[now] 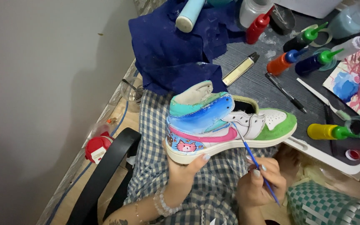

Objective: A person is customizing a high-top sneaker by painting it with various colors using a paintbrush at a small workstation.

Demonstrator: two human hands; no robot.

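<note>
Sneaker (226, 125), painted blue, teal, pink and green, lies over my lap against the table edge (313, 152), long axis running heel-left to toe-right. My left hand (184, 166) cups its heel from below; my right hand (259, 183), nearer the midsole, pinches a thin blue paintbrush (253, 160) whose tip touches the side. Squeeze paint bottles (296, 58) stand beyond.

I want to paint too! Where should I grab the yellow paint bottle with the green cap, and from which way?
Grip the yellow paint bottle around its round yellow body, probably coming down from above. It lies on its side on the dark mat, green nozzle pointing right toward a small open jar, so the body is the widest, clearest part. The right hand with the paintbrush is nearest.
</note>
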